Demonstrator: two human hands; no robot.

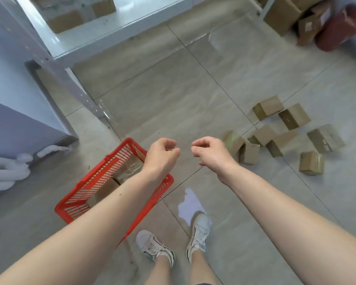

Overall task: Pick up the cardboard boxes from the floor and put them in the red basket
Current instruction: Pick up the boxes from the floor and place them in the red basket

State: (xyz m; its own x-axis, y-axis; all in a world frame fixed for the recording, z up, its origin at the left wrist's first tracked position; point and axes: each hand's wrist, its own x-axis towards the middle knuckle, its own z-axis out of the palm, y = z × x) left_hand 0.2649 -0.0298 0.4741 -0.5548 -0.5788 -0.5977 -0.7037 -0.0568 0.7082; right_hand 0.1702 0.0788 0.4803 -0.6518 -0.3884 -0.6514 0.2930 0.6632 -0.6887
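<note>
My left hand (161, 155) hangs in front of me above the far corner of the red basket (103, 167), fingers loosely curled and holding nothing. My right hand (211, 155) hangs beside it, near but not touching, its fingers also loosely curled around nothing. Both forearms reach forward from the bottom corners of the view, and the left one crosses over the basket.

The basket sits on the grey tiled floor (173, 103) to my left, just ahead of my left shoe (154, 246). At least two boxes lie inside it: one with shiny tape (130, 168) at the far end and a plainer one (103, 192) nearer to me, partly hidden under my arm.

To my right, a scatter of small boxes still lies on the floor. The nearest pair (243, 149) sits just past my right hand. Behind them are two more leaning together (271, 138), then two farther off (268, 108) (294, 117), one large taped one (325, 140) at the right, and one alone (311, 163) closer to me.

My right shoe (199, 233) stands ahead of the left one. A white metal shelf (103, 36) runs across the top left with boxes on it, and bigger boxes (284, 15) are piled in the top right corner beside a dark red roll (341, 27).
</note>
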